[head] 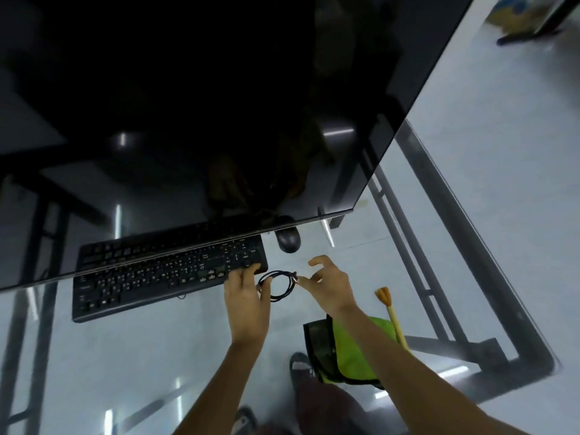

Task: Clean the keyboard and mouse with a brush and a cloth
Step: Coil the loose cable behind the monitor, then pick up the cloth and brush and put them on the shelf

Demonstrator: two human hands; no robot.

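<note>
Both hands pinch a coiled cable (277,285): left hand (248,296), right hand (329,288). Risk: coil springs loose, snagging keyboard (163,274) near table's (125,356) middle.

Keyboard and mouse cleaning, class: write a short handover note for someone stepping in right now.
Left hand and right hand both pinch a coiled cable beside the keyboard.
Mouse sits behind the hands, by the monitor edge.
Brush and green cloth lie untouched on the glass table, to the right.
Done: no cleaning visible.
Left: set the cable aside, brush the keyboard and mouse, wipe both.
</note>
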